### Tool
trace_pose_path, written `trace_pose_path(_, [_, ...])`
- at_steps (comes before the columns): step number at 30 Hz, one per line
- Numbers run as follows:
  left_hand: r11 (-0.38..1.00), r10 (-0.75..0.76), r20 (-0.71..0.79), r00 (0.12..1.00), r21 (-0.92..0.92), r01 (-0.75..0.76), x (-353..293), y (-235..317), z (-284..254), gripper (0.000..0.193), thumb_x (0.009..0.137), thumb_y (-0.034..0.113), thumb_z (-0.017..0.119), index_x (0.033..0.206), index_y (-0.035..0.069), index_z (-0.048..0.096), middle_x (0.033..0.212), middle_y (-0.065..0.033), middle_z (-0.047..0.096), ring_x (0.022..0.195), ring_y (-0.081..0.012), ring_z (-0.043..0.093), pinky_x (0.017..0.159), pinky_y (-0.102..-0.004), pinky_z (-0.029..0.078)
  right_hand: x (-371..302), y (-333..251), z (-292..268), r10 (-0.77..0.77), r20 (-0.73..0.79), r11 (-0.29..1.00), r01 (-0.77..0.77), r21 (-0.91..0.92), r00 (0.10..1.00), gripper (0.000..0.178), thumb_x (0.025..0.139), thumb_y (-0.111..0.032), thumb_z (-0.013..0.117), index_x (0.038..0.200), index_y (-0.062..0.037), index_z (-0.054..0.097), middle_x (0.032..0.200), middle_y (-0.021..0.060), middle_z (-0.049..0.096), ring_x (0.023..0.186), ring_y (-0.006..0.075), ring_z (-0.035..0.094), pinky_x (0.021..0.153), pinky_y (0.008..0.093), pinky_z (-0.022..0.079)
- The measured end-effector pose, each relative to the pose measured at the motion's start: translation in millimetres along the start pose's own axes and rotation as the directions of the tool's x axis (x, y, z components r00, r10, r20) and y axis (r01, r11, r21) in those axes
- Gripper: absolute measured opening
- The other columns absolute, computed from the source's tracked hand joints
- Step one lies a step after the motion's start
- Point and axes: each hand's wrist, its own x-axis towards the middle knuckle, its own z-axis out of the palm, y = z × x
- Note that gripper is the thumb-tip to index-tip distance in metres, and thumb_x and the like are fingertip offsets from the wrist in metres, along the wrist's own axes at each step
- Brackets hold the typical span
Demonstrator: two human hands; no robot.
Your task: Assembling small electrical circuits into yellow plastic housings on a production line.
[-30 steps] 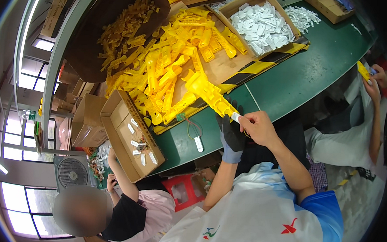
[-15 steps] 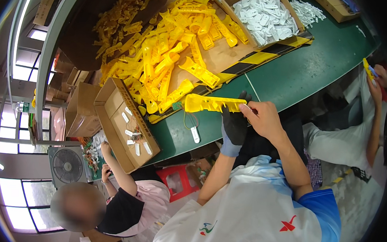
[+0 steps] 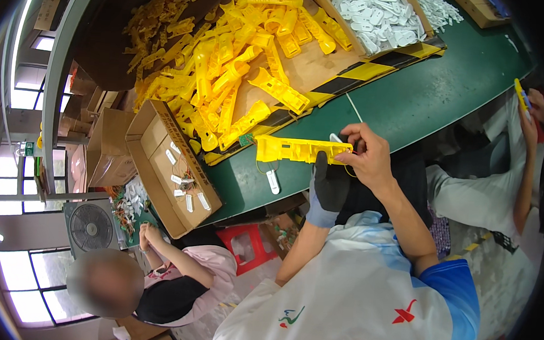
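Note:
A long yellow plastic shell (image 3: 298, 150) lies sideways, its ribbed hollow inside showing. My left hand (image 3: 331, 189), in a dark grey glove, grips it from below near its right end, thumb across the front edge. My bare right hand (image 3: 372, 157) is closed at that same end, thumb against the shell and fingers bent above. A small white piece (image 3: 335, 138) shows just above the shell by my right fingers; what holds it is hidden. By the shell's left end are a small green circuit board (image 3: 246, 140) and a white tag-like part (image 3: 272, 181) on thin wires.
Yellow shells (image 3: 228, 67) are heaped on a cardboard tray edged with striped tape (image 3: 359, 70). A box of white parts (image 3: 377, 20) stands at the back. An open carton (image 3: 159, 182) with wired white pieces is at left. One co-worker (image 3: 172, 270) sits left, another (image 3: 496, 177) right.
The shell has tipped to show more of its inside. My right fingers have lifted off its top, and a white piece now shows there. The left co-worker's hands have come together.

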Motion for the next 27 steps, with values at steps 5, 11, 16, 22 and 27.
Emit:
trace_pose_path(5, [0.977, 0.157, -0.099, 0.983, 0.162, -0.140, 5.1, 8.0, 16.2, 0.032, 0.100, 0.018, 0.054, 0.128, 0.003, 0.048, 0.119, -0.0104, 0.058, 0.108, -0.0203, 0.059, 0.093, -0.0337, 0.048, 4.9, -0.2, -6.7, 0.108, 0.229, 0.989, -0.129, 0.078, 0.967, 0.045, 0.071, -0.020, 0.084, 0.107, -0.0052, 0.061, 0.066, 0.0047, 0.060, 0.056, 0.0113, 0.056, 0.053, 0.0248, 0.042])
trace_pose_path(11, [0.759, 0.477, -0.157, 0.865, 0.569, -0.315, 19.3, 41.8, 29.4, 0.027, 0.094, 0.007, 0.063, 0.118, -0.001, 0.055, 0.103, -0.0085, 0.066, 0.094, -0.0147, 0.062, 0.083, -0.0281, 0.050, 3.2, 0.8, -19.1, 0.029, 0.351, 0.995, -0.059, 0.077, 0.936, 0.045, 0.075, -0.011, 0.079, 0.115, -0.0062, 0.060, 0.067, 0.0043, 0.063, 0.062, 0.0142, 0.061, 0.061, 0.0239, 0.045])
trace_pose_path(16, [0.710, 0.486, -0.092, 0.869, 0.621, -0.332, 23.2, 48.3, 13.3, 0.032, 0.090, 0.002, 0.066, 0.120, -0.002, 0.055, 0.106, -0.0084, 0.066, 0.095, -0.0151, 0.062, 0.084, -0.0283, 0.050, 0.9, 1.1, -27.0, 0.115, 0.427, 0.938, -0.240, 0.250, 0.897, 0.050, 0.075, -0.007, 0.076, 0.121, -0.0063, 0.059, 0.077, 0.0063, 0.067, 0.073, 0.0175, 0.066, 0.071, 0.0250, 0.051])
trace_pose_path(22, [0.661, 0.570, -0.106, 0.815, 0.648, -0.378, 3.7, 42.4, 41.7, 0.064, 0.075, -0.011, 0.073, 0.132, -0.001, 0.046, 0.117, -0.0109, 0.058, 0.100, -0.0168, 0.060, 0.088, -0.0303, 0.049, -13.4, 3.0, -30.8, 0.074, 0.446, 0.990, -0.121, 0.078, 0.892, 0.045, 0.074, -0.002, 0.077, 0.116, -0.0029, 0.062, 0.105, 0.0087, 0.062, 0.088, 0.0161, 0.063, 0.075, 0.0269, 0.054])
trace_pose_path(27, [0.362, 0.594, 0.120, 0.795, 0.843, -0.397, -10.0, 43.4, 51.9, 0.067, 0.072, -0.008, 0.077, 0.130, 0.000, 0.045, 0.117, -0.0105, 0.056, 0.103, -0.0173, 0.057, 0.089, -0.0317, 0.049, -45.3, 9.9, -30.0, 0.007, 0.289, 0.999, -0.020, 0.041, 0.957, 0.049, 0.071, -0.001, 0.078, 0.118, -0.0062, 0.063, 0.122, 0.0090, 0.055, 0.098, 0.0203, 0.062, 0.078, 0.0287, 0.055])
